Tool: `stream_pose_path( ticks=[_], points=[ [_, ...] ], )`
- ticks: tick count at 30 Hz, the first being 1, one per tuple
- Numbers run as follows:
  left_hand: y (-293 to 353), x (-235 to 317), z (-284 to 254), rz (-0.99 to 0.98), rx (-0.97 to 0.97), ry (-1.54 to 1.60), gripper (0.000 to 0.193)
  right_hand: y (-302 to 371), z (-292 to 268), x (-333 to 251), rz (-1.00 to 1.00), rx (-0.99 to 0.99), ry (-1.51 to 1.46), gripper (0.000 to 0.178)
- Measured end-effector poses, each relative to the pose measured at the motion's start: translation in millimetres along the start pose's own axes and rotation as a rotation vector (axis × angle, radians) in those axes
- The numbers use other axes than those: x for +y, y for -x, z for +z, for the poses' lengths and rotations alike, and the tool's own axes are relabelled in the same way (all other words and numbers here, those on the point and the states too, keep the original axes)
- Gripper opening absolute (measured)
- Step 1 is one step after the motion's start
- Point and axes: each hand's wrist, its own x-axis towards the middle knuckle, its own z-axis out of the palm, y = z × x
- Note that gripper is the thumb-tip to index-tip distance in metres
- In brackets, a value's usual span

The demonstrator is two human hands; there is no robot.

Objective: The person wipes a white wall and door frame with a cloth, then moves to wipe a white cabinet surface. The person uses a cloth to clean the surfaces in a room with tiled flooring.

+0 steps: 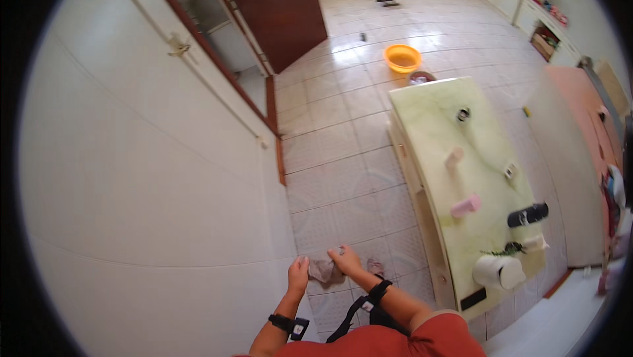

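Grey-pink cloth stretches crosswise between both grasping hands: left hand at its nine o'clock, right hand at two.

Head-worn fisheye looks down past the person's own hands

The view comes from the left of two cameras worn side by side on the head, facing steeply down and forward, upright and unmirrored. The left hand and right hand sit low, near the middle. The bench fills the right, seen from above; a white upright surface fills the left. Tiled floor recedes toward the top, and straight edges bow near the dark rim
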Motion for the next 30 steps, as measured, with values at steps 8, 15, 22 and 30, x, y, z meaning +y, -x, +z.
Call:
stream_pose_path(
  ticks=[8,15,22,30],
  points=[
    [-74.4,114.3,-95.6,0.071,0.346,0.278,0.029,-60.1,-31.1,-153.6,-0.431,-0.145,0.199,0.073],
    [-77.8,157.7,-170.6,0.215,0.495,-0.237,0.019,-80.1,30.1,-243.6,-0.612,-0.37,0.339,0.04],
    [-44.8,214.6,-218.2,0.387,0.985,-0.668,0.014,-60.5,95.3,-385.3,-1.294,0.025,0.088,0.017],
    [1.4,248.8,-165.9,0.06,1.589,0.028,0.025,18.8,107.9,-474.9,-1.319,-0.728,-0.127,0.019]
  ],
)
